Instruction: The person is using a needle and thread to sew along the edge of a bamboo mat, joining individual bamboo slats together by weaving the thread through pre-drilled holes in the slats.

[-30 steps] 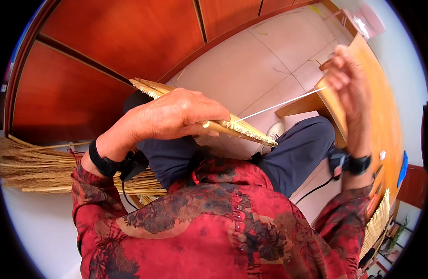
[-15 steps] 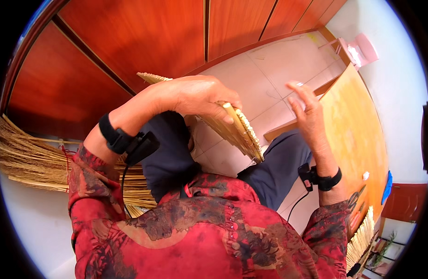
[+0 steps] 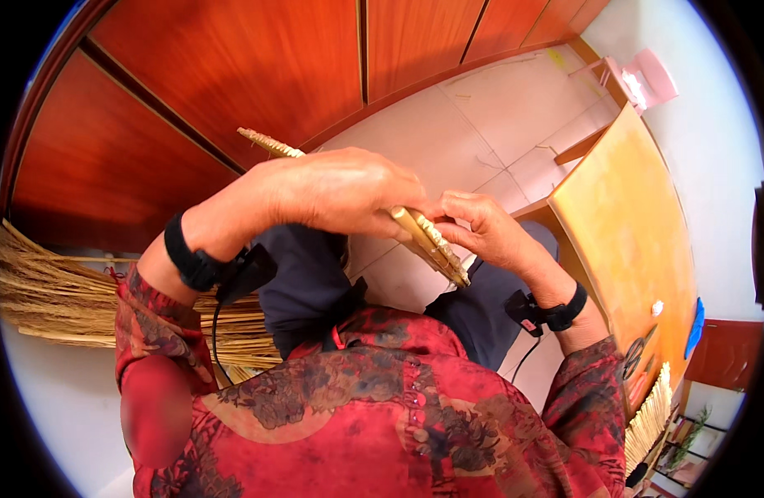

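A flat panel of stitched straw stalks (image 3: 438, 246) hangs edge-on between my knees, tilted, with pale stitching along its top edge. My left hand (image 3: 349, 189) is closed over that edge, thumb on the near side. Past the hand, the panel's far end sticks out toward the cabinet. My right hand (image 3: 481, 224) is against the edge just right of the left fingers, with thumb and fingers pinched together. What the pinch holds is too small to make out.
Long bundled stalks with feathery ends (image 3: 58, 290) lie at my left. A wooden table (image 3: 631, 224) at my right carries scissors (image 3: 633, 358) and a second straw piece (image 3: 650, 423). Red-brown cabinet doors (image 3: 233, 66) stand ahead, and a pink chair (image 3: 650, 79) is at the far right.
My right hand has come down and left from above the right knee to the panel's edge, and its fingers have closed. The left hand keeps its grip, and the panel has turned more edge-on.
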### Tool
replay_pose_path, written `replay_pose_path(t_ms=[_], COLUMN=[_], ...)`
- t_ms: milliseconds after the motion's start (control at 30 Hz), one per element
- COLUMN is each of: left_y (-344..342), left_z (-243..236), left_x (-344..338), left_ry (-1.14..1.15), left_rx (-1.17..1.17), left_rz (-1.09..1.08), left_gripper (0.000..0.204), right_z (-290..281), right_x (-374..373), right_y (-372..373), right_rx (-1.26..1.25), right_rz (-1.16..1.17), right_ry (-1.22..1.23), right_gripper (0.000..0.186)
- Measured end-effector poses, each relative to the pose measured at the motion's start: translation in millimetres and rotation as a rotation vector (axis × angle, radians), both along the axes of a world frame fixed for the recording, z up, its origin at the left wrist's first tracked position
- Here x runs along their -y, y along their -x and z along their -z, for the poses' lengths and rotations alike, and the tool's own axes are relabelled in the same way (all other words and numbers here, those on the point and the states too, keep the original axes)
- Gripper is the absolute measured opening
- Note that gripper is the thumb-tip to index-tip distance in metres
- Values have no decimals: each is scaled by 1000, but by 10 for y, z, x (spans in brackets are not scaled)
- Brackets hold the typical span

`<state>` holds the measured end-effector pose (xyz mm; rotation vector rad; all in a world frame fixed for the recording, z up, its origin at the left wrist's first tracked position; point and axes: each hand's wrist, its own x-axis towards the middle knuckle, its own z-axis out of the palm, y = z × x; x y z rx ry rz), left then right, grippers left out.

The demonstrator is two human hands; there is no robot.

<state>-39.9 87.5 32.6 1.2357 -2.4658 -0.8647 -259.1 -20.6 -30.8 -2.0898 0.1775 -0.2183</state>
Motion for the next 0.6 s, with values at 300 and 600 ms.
replay_pose_path(t_ms=[300, 600], left_y=[69, 129], left_z=[160, 104], left_x=[-307, -340], left_ry=[-19, -92], left_rx=[34, 11], left_rz=[40, 18], left_gripper=[44, 58], right_z=[-5, 28], right_x=[75, -322], right_y=[246, -137], right_rx=[128, 322], right_rz=[57, 268], right_ry=[-687, -1606], right_gripper=[19, 31])
